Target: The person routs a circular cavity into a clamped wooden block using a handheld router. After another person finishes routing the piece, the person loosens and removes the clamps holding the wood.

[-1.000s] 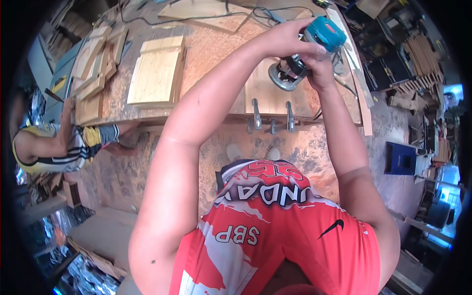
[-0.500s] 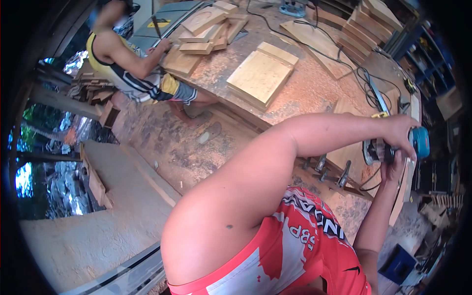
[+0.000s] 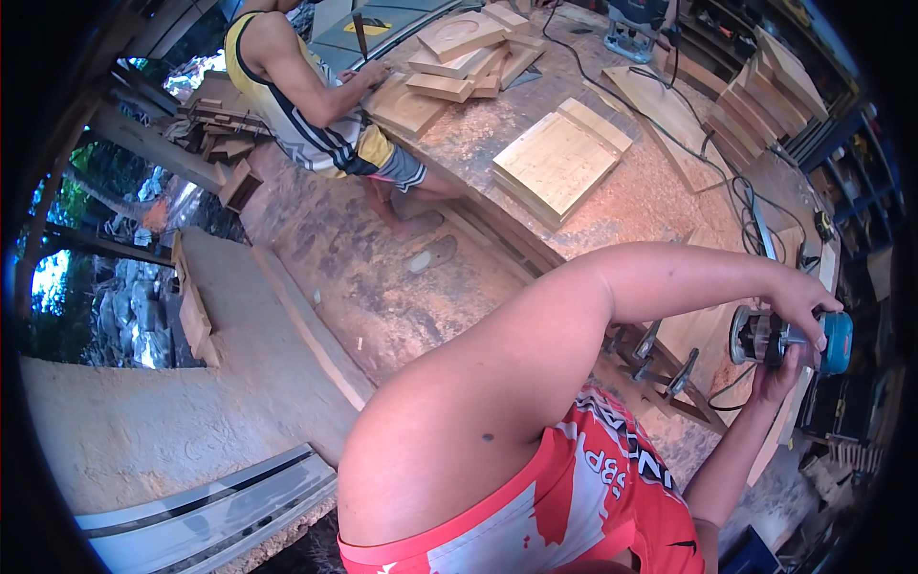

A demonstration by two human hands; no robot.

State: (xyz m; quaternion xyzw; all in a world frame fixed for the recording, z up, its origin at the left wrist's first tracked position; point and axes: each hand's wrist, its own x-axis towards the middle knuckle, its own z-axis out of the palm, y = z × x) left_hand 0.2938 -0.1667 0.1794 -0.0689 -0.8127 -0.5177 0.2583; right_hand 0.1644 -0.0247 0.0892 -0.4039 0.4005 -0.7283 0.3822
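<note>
A compact trim router with a teal motor housing (image 3: 838, 342) and a clear base lies on its side in the air at the right, over the table edge. My left hand (image 3: 801, 304) reaches across from the left and wraps its fingers around the router's upper side. From below, my right hand (image 3: 776, 375) grips the same router near the middle of its body. Part of the tool is hidden behind my fingers. A wooden board (image 3: 693, 325) lies beside the router's base, partly covered by my left forearm.
Metal clamps (image 3: 679, 371) stick out from the table's near edge. Stacked boards (image 3: 564, 158) lie on the shavings-covered workbench (image 3: 660, 206), with loose black cords (image 3: 741, 191) behind. A co-worker (image 3: 306, 105) stands at the far left, hands on a wood piece. Another router (image 3: 631, 33) stands at the back.
The whole view has shifted, so the bench and co-worker appear farther right. My hands keep hold of the router; its teal end now shows more beyond my left fingers.
</note>
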